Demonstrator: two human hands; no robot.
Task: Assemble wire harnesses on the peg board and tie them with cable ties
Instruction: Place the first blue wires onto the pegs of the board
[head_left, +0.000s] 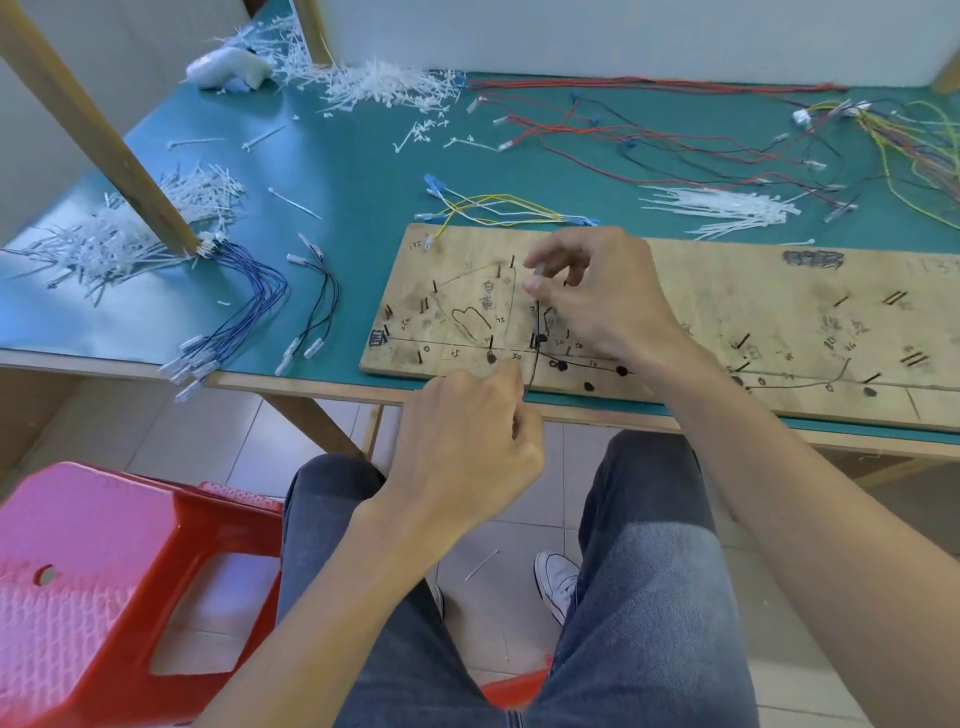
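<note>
While the right hand (597, 296) pinches the top of the black wire (532, 376) over the board (727, 291) and the left hand (467, 431) pinches its tail, a hard tug could pop it off the pegs (535, 341) between the grips

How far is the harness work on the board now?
Early. Done: no tie visible on the peg board. In hand: right hand and left hand pinch one black wire stretched between pegs. Left: yellow and white wires and cable ties lie unused at its far edge.
</note>
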